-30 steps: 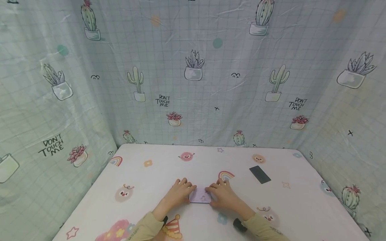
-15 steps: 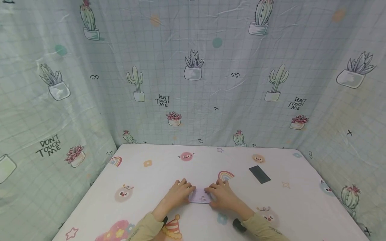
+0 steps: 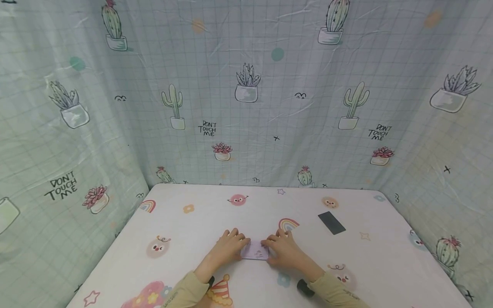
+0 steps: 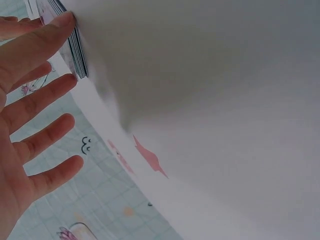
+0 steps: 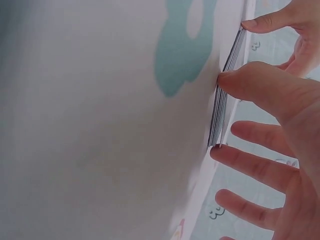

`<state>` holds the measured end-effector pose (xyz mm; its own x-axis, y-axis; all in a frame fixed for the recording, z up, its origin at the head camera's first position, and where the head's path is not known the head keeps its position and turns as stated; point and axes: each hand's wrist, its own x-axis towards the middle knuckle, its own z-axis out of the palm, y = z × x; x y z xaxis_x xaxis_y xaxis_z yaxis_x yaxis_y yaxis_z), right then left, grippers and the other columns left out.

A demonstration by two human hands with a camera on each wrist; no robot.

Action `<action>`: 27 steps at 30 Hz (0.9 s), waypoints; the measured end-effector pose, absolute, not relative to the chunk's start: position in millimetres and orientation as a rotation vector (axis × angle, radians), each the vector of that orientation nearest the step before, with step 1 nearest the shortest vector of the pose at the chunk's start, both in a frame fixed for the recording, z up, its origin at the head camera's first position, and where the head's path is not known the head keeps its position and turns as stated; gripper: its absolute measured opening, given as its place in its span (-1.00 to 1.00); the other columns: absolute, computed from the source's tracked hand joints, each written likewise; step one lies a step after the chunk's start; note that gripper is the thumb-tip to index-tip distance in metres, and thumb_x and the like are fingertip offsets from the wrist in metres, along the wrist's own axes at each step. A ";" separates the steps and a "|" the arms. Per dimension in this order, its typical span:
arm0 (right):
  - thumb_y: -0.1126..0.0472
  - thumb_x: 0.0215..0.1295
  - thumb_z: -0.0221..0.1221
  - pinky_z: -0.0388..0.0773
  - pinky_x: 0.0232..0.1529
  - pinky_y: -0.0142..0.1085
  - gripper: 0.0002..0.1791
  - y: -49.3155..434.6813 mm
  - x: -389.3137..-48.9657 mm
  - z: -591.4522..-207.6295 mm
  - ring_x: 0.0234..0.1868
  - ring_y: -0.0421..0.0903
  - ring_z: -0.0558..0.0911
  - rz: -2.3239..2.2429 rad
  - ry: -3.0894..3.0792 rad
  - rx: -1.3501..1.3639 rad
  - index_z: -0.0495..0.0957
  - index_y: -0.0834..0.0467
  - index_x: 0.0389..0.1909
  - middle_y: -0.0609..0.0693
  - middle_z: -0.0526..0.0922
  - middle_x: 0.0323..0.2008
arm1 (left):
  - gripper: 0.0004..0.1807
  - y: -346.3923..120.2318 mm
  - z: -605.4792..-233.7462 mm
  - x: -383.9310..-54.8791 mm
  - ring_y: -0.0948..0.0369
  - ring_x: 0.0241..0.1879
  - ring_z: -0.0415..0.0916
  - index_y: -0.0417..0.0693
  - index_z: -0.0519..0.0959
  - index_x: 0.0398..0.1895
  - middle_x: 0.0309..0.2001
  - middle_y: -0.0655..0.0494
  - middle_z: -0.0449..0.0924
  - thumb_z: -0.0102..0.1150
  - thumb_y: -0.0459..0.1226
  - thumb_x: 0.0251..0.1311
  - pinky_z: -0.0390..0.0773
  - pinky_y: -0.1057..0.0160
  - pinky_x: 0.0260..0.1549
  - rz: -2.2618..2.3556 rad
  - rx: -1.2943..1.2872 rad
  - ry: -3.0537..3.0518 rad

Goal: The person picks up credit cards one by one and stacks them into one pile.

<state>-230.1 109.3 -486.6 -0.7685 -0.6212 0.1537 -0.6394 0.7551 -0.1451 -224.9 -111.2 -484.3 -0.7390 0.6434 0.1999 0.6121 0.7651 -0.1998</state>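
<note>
A small stack of thin cards [image 3: 255, 250] with a lilac printed top lies flat between both hands on the table. My left hand [image 3: 230, 246] holds its left end, thumb at the near edge and a finger at the side. At the other end my right hand [image 3: 286, 248] grips in the same way, index finger bent over the top. The left wrist view shows the layered dark and white edges of the stack [image 4: 79, 52] under the thumb. In the right wrist view the stack [image 5: 217, 115] sits between thumb and fingers, the remaining fingers spread apart.
A dark, flat rectangular card [image 3: 332, 223] lies farther back on the right of the white table [image 3: 208, 199], which has cartoon prints. Behind and at both sides hangs a pale green curtain [image 3: 246, 124] printed with cactus pots. Black straps [image 3: 305, 288] sit at the wrists.
</note>
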 end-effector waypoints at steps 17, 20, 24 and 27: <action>-0.03 -0.09 0.25 0.28 -0.15 0.09 -0.48 111.3 -231.4 -489.4 -0.18 -0.09 0.33 0.275 -2.842 1.040 0.49 -0.01 -0.02 -0.12 0.55 -0.16 | -0.46 -114.4 -484.4 -224.6 0.23 -0.22 0.32 0.14 0.49 -0.04 -0.20 0.22 0.57 0.33 -0.05 -0.21 0.30 0.24 -0.28 0.168 -0.994 -2.738; -0.03 -0.08 0.24 0.27 -0.11 0.14 -0.46 111.1 -232.1 -490.3 -0.14 -0.06 0.35 0.288 -2.875 1.025 0.47 -0.02 0.01 -0.11 0.54 -0.13 | -0.46 -115.7 -484.6 -224.4 0.23 -0.23 0.31 0.13 0.49 -0.04 -0.20 0.21 0.57 0.32 -0.05 -0.20 0.28 0.25 -0.30 0.155 -0.995 -2.753; -0.04 -0.07 0.23 0.23 -0.06 0.22 -0.43 111.0 -231.4 -489.3 -0.08 0.01 0.37 0.318 -2.918 1.009 0.44 -0.03 0.05 -0.08 0.52 -0.08 | -0.47 -118.1 -485.7 -224.0 0.23 -0.24 0.31 0.13 0.47 -0.03 -0.19 0.22 0.56 0.32 -0.05 -0.18 0.31 0.23 -0.29 0.131 -0.989 -2.767; -0.03 -0.07 0.23 0.25 -0.07 0.20 -0.42 111.7 -230.9 -489.2 -0.07 0.02 0.37 0.319 -2.926 1.011 0.42 -0.03 0.07 -0.07 0.52 -0.07 | -0.46 -119.4 -486.7 -223.6 0.22 -0.24 0.31 0.13 0.46 -0.02 -0.18 0.21 0.55 0.32 -0.04 -0.18 0.34 0.21 -0.28 0.129 -0.984 -2.763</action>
